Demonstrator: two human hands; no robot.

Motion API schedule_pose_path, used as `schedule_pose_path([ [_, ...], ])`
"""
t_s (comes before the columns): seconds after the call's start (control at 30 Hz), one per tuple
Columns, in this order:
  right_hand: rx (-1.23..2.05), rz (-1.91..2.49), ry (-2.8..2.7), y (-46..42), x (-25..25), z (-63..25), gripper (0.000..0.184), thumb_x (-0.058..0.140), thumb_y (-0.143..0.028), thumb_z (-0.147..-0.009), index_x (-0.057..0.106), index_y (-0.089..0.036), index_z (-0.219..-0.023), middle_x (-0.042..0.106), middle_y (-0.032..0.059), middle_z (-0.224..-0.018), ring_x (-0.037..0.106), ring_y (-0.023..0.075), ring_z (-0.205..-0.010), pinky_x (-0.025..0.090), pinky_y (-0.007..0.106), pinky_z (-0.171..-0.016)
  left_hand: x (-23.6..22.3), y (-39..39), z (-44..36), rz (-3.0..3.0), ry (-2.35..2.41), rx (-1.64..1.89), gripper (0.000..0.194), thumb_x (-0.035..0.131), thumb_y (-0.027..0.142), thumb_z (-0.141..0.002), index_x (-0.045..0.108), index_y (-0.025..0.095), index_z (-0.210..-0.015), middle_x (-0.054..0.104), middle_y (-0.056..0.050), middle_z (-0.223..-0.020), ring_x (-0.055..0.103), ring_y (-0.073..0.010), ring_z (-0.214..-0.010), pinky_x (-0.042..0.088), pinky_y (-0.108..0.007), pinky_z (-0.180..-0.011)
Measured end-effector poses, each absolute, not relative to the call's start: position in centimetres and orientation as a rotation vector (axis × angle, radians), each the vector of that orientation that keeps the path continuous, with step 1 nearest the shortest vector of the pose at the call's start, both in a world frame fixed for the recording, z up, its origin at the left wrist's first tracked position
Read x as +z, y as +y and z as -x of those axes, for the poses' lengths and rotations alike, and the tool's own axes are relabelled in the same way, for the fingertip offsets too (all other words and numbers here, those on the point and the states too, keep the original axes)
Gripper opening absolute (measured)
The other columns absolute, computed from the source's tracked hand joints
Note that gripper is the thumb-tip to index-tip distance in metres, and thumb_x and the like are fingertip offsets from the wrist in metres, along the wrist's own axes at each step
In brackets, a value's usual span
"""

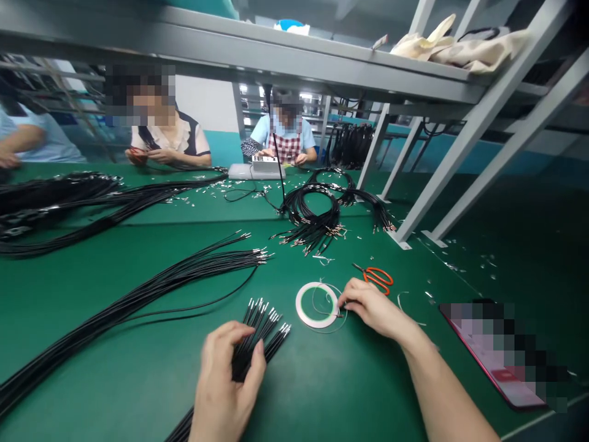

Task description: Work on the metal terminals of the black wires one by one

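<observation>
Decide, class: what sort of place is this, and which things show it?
Probably a workshop or factory floor handling cables: bundled black cables lie along a broad green worktable, and co-workers are at its far side.

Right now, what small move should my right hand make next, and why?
Probably pinch the thin strand and ease it clear of the white ring: your right hand is at the ring's edge, where the strand loops, and your left hand holds the black cables. I can't tell whether you've gripped the strand.
</observation>
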State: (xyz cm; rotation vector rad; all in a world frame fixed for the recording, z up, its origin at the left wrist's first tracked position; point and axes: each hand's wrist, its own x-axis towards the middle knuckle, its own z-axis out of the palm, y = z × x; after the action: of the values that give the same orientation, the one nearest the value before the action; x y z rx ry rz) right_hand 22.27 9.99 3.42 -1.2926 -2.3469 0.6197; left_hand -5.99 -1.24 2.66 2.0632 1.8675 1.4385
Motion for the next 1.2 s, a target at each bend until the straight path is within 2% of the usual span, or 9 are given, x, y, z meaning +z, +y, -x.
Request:
schedule_pose_path([
  [0.1,0.65,1.258,-2.381,10.0,3.2,-21.7,0.022,0.06,-0.005,-0.084,0.071,-0.024,-0.085,0.06,0.002,-0.092,0.056,0.0203,-0.092,0.041,0.036,-0.084,2.4,-1.5,5.9,-2.08,1.668,1.418,0.018,0.057,0.018,-0.087,0.052,0.023,-0.103,0.051,-0.004,-0.094,0.055,-0.0157,-0.07,0.049,-0.03,-0.065],
  [0.23,0.724,1.195,-2.373,9.5,4.5,-21.3,0.018,0.06,-0.006,-0.085,0.066,-0.022,-0.081,0.061,0.0037,-0.098,0.054,0.022,-0.097,0.037,0.041,-0.09,2.3,-1.5,5.7,-2.099,1.558,1.443,0.02,0.057,0.014,-0.087,0.053,0.023,-0.103,0.055,-0.003,-0.093,0.056,-0.014,-0.069,0.049,-0.026,-0.062],
  [0.33,0.832,1.081,-2.355,8.0,6.6,-20.4,0.016,0.054,-0.012,-0.092,0.064,-0.023,-0.086,0.063,0.0047,-0.106,0.051,0.0227,-0.104,0.034,0.045,-0.096,3.0,-1.5,5.2,-2.102,1.463,1.417,0.02,0.055,0.012,-0.088,0.055,0.025,-0.103,0.061,-0.004,-0.097,0.062,-0.0166,-0.081,0.051,-0.027,-0.07],
  [0.43,1.029,0.882,-2.361,6.3,8.1,-19.0,0.012,0.056,-0.019,-0.093,0.065,-0.025,-0.089,0.067,0.0011,-0.095,0.056,0.0198,-0.098,0.036,0.039,-0.097,4.7,-1.4,4.5,-2.144,1.265,1.156,0.028,0.053,0.015,-0.089,0.055,0.027,-0.114,0.062,-0.008,-0.117,0.06,-0.0221,-0.108,0.05,-0.032,-0.087],
  [0.53,1.216,0.745,-2.287,5.0,8.0,-17.6,0.009,0.057,-0.025,-0.092,0.066,-0.023,-0.09,0.067,0.0005,-0.09,0.06,0.0178,-0.091,0.044,0.032,-0.089,6.3,-1.3,4.1,-1.968,1.115,0.953,0.026,0.053,0.019,-0.091,0.059,0.027,-0.114,0.063,-0.008,-0.122,0.062,-0.0217,-0.106,0.052,-0.032,-0.086],
  [0.67,1.362,0.714,-2.082,4.1,6.4,-15.6,0.015,0.053,-0.033,-0.095,0.061,-0.02,-0.097,0.063,0.0016,-0.088,0.061,0.0159,-0.081,0.049,0.027,-0.073,6.5,-1.0,4.1,-1.46,1.099,1.011,0.014,0.062,0.027,-0.087,0.067,0.022,-0.099,0.072,-0.007,-0.098,0.068,-0.0201,-0.086,0.054,-0.03,-0.077],
  [0.8,1.521,0.814,-1.63,3.3,5.3,-13.9,0.019,0.064,-0.037,-0.088,0.063,-0.022,-0.1,0.065,0.0017,-0.089,0.062,0.0182,-0.085,0.049,0.03,-0.078,5.2,-1.0,3.9,-1.047,1.13,1.068,0.022,0.076,0.034,-0.074,0.067,0.015,-0.081,0.072,-0.006,-0.071,0.068,-0.0173,-0.067,0.052,-0.023,-0.059],
  [1.0,1.344,0.942,-1.622,2.0,5.1,-12.9,0.025,0.056,-0.033,-0.092,0.068,-0.029,-0.113,0.065,0.0061,-0.118,0.055,0.0262,-0.116,0.037,0.044,-0.103,3.9,-1.3,3.0,-0.796,1.085,1.089,0.032,0.083,0.038,-0.066,0.064,0.013,-0.073,0.073,-0.007,-0.064,0.069,-0.0161,-0.061,0.046,-0.018,-0.048],
  [1.2,1.373,0.908,-1.67,1.6,4.7,-12.9,0.035,0.061,-0.03,-0.089,0.063,-0.033,-0.123,0.066,0.0051,-0.111,0.058,0.0261,-0.109,0.041,0.045,-0.1,3.8,-1.6,2.6,-0.772,1.045,1.123,0.032,0.082,0.039,-0.068,0.065,0.012,-0.071,0.071,-0.006,-0.061,0.066,-0.0141,-0.059,0.047,-0.018,-0.048],
])
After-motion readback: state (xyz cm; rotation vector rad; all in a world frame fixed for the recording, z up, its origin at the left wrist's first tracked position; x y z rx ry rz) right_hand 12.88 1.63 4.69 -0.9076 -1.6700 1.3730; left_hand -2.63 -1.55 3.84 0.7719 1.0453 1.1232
